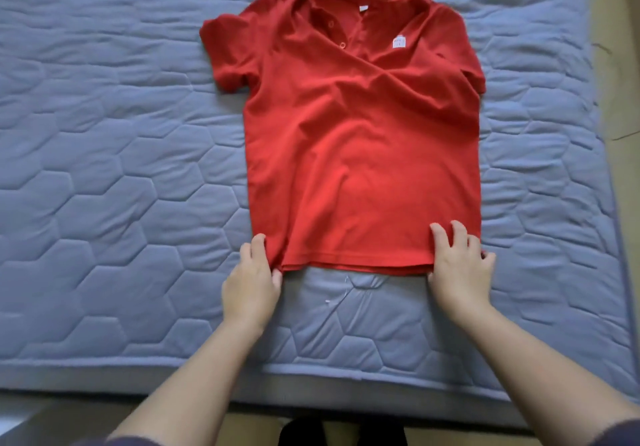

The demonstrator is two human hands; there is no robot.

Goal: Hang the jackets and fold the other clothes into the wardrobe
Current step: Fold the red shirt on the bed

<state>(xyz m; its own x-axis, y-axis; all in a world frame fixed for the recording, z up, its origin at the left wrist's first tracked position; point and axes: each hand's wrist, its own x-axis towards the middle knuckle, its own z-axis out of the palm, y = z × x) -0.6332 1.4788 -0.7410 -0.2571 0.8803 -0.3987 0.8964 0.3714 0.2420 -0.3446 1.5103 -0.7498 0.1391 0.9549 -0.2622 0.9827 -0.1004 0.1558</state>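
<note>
Shirt (360,151) folding is starting: left hand (251,272) and right hand (460,265) are pinching its hem; next, probably lifting it over.

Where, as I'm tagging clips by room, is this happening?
Probably a bedroom: a red polo lies spread on a bed's blue quilted cover, the left hand and right hand hold its hem, and bare floor shows past the bed's edge.
</note>
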